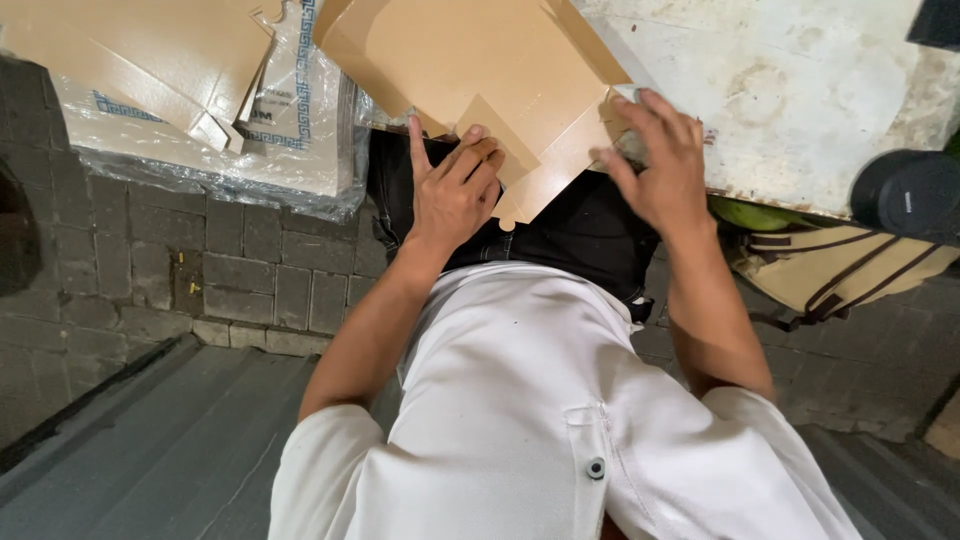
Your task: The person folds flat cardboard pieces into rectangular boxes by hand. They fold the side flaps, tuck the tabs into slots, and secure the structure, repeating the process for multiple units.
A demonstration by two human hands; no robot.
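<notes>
A flat, unfolded brown cardboard box blank [470, 70] lies at the near edge of a worn white table [800, 90], its lower flaps jutting past the edge over the person's lap. The left hand [452, 190] lies flat on a lower flap, fingers spread and pressing down, not clenched around anything. The right hand [660, 165] is at the blank's right edge, fingers bent over the corner of a side flap; whether it pinches the card or only pushes on it cannot be told.

To the left, a clear plastic bag [215, 165] holds a stack of more flat brown box blanks [140, 55] along with white sheets with a blue patterned border. At the right edge of the table stands a round black object [908, 192]. Below the table on that side is a beige bag with dark stripes [835, 270], resting over grey paving bricks [240, 270].
</notes>
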